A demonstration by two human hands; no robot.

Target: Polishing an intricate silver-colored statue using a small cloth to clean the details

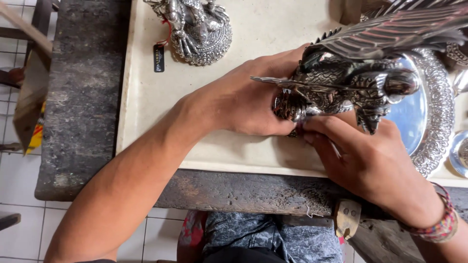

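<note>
Left hand (248,100) lies on the cream tabletop (146,97), palm wrapped against the near side of a silver winged figurine (341,80). Its fingers (282,56) are curled round the lower body of the piece and pressed together; their tips are hidden behind the metal.

Right hand (370,163) comes in from below. Its fingers (326,129) are closed together and pinch at the base of the figurine, just where it meets the left hand. Whether a small tool or cloth sits between them cannot be told. A beaded bracelet (438,226) circles the right wrist.

The winged figurine stands at the right of the tabletop, held between both hands, its feathered wing (395,29) spread above and toward the upper right. It partly overlaps an ornate round silver tray (434,122) with an embossed rim, lying just behind it.

A second silver statuette (197,29) stands at the top edge of the view, well apart from the hands, with a dark tag (159,57) on a red string beside it.

The cream slab rests on a dark, rough wooden bench (83,97). White floor tiles (19,224) show at the left, and the person's patterned trousers (263,238) below
</note>
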